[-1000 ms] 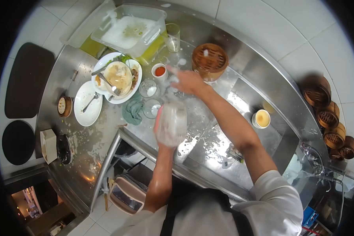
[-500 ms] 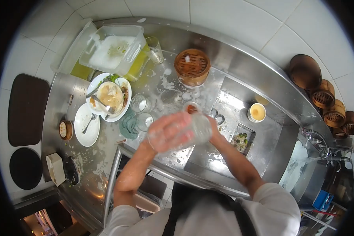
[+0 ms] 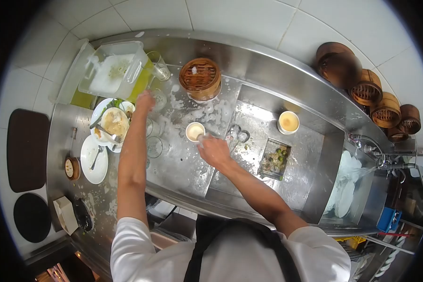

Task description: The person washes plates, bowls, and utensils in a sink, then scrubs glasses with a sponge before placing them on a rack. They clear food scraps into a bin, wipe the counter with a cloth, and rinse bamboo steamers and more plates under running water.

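- Resting at the near rim of a small white sauce cup (image 3: 191, 139), the fingers of the right hand (image 3: 215, 151) are bent together; whether they pinch the rim cannot be told.
- Left hand (image 3: 145, 100): extended beside a drinking glass (image 3: 160, 99), between the plates and the foam-streaked steel; it is blurred, so whether its fingers are spread or closed cannot be told, nor whether they touch the glass.
- Sauce cup: upright on the steel counter (image 3: 176, 174), left of the recessed sink (image 3: 249, 181) and near its edge.
- Two further drinking glasses (image 3: 154, 147) stand close to the left forearm.
- Back of the counter: a clear plastic tub (image 3: 131, 77) of foamy liquid, a tall glass (image 3: 159, 68) just beside it, and a round bamboo steamer (image 3: 200, 79).
- Left: a white bowl (image 3: 114, 121) with pale contents and cutlery sits on a larger plate (image 3: 97, 112); near it lie an oval plate (image 3: 93, 171) with a spoon and a small bamboo basket (image 3: 72, 168).
- Recessed sink: a cup with yellowish contents (image 3: 286, 131), metal spoons (image 3: 241, 136), and a perforated drain (image 3: 271, 144) holding green scraps.
- Far right: several bamboo steamers (image 3: 385, 109) beside the faucet (image 3: 369, 148).
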Available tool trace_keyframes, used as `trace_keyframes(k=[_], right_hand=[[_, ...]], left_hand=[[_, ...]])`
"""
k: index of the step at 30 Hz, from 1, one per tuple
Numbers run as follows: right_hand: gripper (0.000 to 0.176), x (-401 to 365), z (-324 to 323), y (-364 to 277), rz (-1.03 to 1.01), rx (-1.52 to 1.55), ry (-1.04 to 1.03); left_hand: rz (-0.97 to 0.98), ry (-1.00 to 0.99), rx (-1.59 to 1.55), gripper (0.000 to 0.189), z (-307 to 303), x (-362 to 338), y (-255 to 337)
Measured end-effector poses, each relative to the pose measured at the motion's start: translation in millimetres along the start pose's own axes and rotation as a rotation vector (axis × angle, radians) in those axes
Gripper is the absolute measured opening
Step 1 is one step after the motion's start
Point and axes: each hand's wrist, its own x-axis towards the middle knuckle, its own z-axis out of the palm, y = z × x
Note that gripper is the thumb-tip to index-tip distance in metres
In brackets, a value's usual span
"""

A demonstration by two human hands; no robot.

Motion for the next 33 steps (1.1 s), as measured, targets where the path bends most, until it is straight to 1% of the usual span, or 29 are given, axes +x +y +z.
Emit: trace_keyframes(k=[1, 2, 3, 5, 6, 7, 9, 11, 12, 13, 14, 15, 16, 17, 18, 19, 20, 21, 22, 23, 24, 25, 26, 28, 29, 30, 31, 32, 33], right_hand=[[0.026, 11.0, 6.1, -0.1, 0.011, -0.121, -0.050], [0.032, 15.8, 14.7, 7.1, 0.008, -0.159, -0.085], [0.032, 11.8, 14.1, 7.0, 0.002, -0.160, -0.098], [0.040, 1.9, 6.5, 9.9, -0.073, -0.218, -0.057], [0.040, -1.4, -4.5, 12.4, -0.081, -0.223, -0.072], [0.042, -3.6, -21.1, 12.6, -0.082, -0.035, -0.026], [0.045, -1.6, -49.2, -3.5, -0.077, 0.155, 0.007], [0.051, 13.5, -77.6, -21.7, 0.068, 0.738, 0.144], [0.051, 24.3, -81.9, -23.9, 0.067, 0.732, 0.141], [0.050, 38.2, -83.1, -28.6, 0.046, 0.834, 0.243], [0.048, 52.7, -82.6, -37.1, 0.021, 0.942, 0.341], [0.048, 65.2, -84.6, -50.3, 0.009, 0.947, 0.329], [0.050, 80.1, -90.0, -66.0, 0.033, 1.055, 0.282], [0.052, 96.9, -93.1, -79.7, 0.060, 1.158, 0.232], [0.052, 117.6, -93.1, -90.5, 0.047, 1.155, 0.218], [0.056, 142.8, -91.8, -102.5, -0.059, 0.930, 0.243], [0.061, 168.8, -86.4, -117.3, -0.164, 0.711, 0.267], [0.063, 198.4, -77.0, -134.8, -0.237, 0.669, 0.269], [0.065, 227.5, -67.2, -154.2, -0.312, 0.626, 0.272], [0.065, 251.7, -57.4, -174.0, -0.335, 0.633, 0.260], [0.064, 274.2, -45.6, -193.6, -0.454, 0.484, 0.312], [0.064, 295.9, -34.2, -211.2, -0.567, 0.337, 0.364], [0.064, 322.1, -22.4, -223.6, -0.582, 0.346, 0.351], [0.057, 373.6, 8.2, -238.7, -0.732, -0.145, 0.025], [0.057, 395.3, 25.9, -241.6, -0.734, -0.145, 0.003], [0.053, 409.4, 42.1, -241.4, -0.515, -0.440, -0.237], [0.050, 419.3, 58.7, -238.7, -0.287, -0.731, -0.469], [0.050, 418.4, 67.2, -240.6, -0.289, -0.733, -0.484], [0.047, 415.2, 68.2, -245.6, -0.259, -0.739, -0.492]], left_hand=[[-0.064, -0.069, -0.002, 0.047, 17.1, 20.6, -16.7], [-0.104, -0.111, -0.005, 0.047, 21.0, 19.9, -22.4], [-0.143, -0.153, -0.007, 0.048, 13.7, 12.6, -19.2], [-0.300, -0.060, -0.282, 0.055, -14.6, 2.2, -2.1], [-0.265, 0.184, -0.283, 0.056, -25.4, -16.0, 12.0], [-0.225, 0.428, -0.276, 0.057, -35.8, -42.7, 28.9], [-0.109, 0.636, -0.507, 0.054, -58.7, -107.1, 71.4], [-0.103, 0.547, -0.926, 0.052, -33.7, -167.1, 102.8], [-0.215, 0.358, -1.373, 0.055, 2.5, -188.5, 113.7], [-0.435, 0.230, -1.616, 0.063, 30.0, -207.7, 131.9], [-0.655, 0.026, -1.748, 0.073, 22.8, -229.0, 146.5], [-0.840, -0.121, -1.973, 0.079, 14.8, -241.8, 152.7], [-1.016, -0.281, -2.193, 0.084, 8.6, -246.4, 156.7], [-1.077, -0.281, -2.231, 0.086, 6.1, -247.6, 160.6], [-1.144, -0.283, -2.270, 0.089, 5.3, -248.9, 164.5], [-1.140, -0.258, -2.285, 0.089, 10.8, -248.9, 166.2], [-1.192, -0.552, -2.680, 0.091, 20.7, -248.7, 163.6], [-1.178, -0.905, -3.052, 0.094, 25.9, -245.7, 160.6], [-1.153, -0.872, -3.068, 0.094, 25.7, -240.5, 162.4], [-1.248, -0.757, -3.154, 0.091, 26.4, -233.1, 167.7], [-1.346, -0.634, -3.236, 0.088, 28.5, -224.2, 171.7], [-1.326, -0.597, -3.252, 0.088, 37.0, -215.1, 174.9], [-1.071, -0.431, -3.229, 0.081, 49.7, -205.9, 178.3], [-0.853, -0.249, -3.187, 0.075, 68.8, -189.6, 179.7], [-0.778, -0.288, -3.097, 0.066, 74.6, -183.2, 181.1], [-0.719, -0.333, -3.005, 0.059, 72.3, -185.6, 179.0], [-0.744, -0.325, -3.016, 0.059, 68.8, -194.3, 177.9], [-0.537, -0.052, -2.109, 0.060, 42.4, -205.2, 174.9], [-0.392, 0.024, -1.663, 0.061, 37.9, -210.6, 167.3]])
